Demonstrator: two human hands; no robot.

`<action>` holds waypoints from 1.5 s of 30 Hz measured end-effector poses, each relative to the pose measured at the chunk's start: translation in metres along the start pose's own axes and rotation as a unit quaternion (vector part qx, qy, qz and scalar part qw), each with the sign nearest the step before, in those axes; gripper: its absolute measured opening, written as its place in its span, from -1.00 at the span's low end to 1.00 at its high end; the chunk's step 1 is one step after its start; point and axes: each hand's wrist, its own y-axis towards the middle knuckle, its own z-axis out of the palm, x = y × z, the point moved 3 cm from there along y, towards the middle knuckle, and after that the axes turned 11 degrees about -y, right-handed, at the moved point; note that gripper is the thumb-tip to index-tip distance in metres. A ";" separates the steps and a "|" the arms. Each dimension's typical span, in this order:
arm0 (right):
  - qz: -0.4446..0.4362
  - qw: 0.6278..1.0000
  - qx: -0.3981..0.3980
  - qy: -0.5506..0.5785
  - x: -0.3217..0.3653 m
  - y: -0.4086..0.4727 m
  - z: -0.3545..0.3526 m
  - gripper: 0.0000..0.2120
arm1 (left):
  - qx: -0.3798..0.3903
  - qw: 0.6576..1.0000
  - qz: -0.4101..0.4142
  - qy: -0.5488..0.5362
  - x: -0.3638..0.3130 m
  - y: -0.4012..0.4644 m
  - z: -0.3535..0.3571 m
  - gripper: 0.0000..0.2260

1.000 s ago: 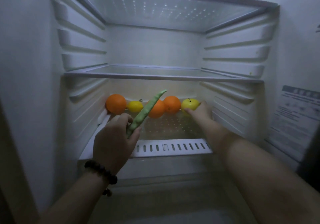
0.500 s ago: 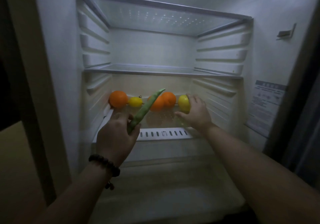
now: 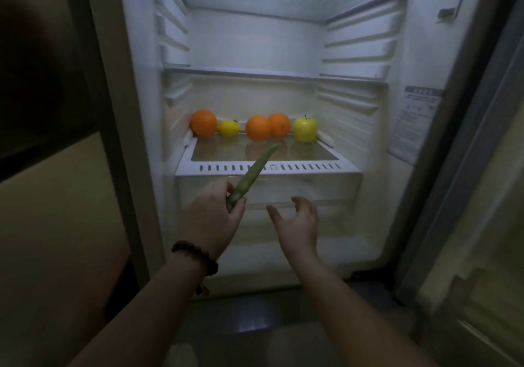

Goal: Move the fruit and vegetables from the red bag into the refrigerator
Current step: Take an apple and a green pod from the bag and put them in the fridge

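— Refrigerator (image 3: 365, 105) contents?
— Five round, smooth fruits line the back of the glass shelf (image 3: 215, 149): three oranges (image 3: 203, 123), a small yellow fruit (image 3: 228, 128), a yellow-green apple (image 3: 304, 129).
— Hands?
— Left hand (image 3: 211, 219), beaded bracelet (image 3: 195, 256) at the wrist, pinches a long, flat green bean pod (image 3: 253, 172) below the shelf front. Right hand (image 3: 297, 225) holds nothing, fingers loosely spread.
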 end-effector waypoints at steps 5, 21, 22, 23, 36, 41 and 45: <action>0.336 0.896 0.105 0.269 -0.028 0.022 0.014 0.00 | -0.004 1.000 -0.021 0.015 0.008 -0.015 -0.008 -0.85; 0.374 0.804 0.119 0.447 -0.037 0.018 0.015 -0.62 | -0.038 0.998 -0.012 0.044 -0.010 -0.031 -0.034 -0.84; 0.372 0.809 0.111 0.442 -0.039 0.015 0.013 -0.62 | -0.037 0.998 -0.008 0.041 -0.013 -0.031 -0.034 -0.83; 0.370 0.813 0.104 0.438 -0.041 0.010 0.011 -0.61 | -0.036 0.999 -0.006 0.039 -0.016 -0.031 -0.034 -0.83; 0.324 0.837 0.030 0.440 -0.046 -0.038 -0.020 -0.60 | -0.025 1.000 0.018 0.001 -0.037 -0.035 -0.025 -0.81; 0.221 0.945 0.069 0.230 -0.041 -0.058 -0.043 -0.58 | -0.037 0.999 0.036 0.002 -0.046 -0.028 -0.027 -0.82; -0.199 0.953 -0.187 -0.129 -0.010 -0.054 -0.084 -0.56 | -0.039 0.997 0.059 0.012 -0.051 -0.018 -0.030 -0.80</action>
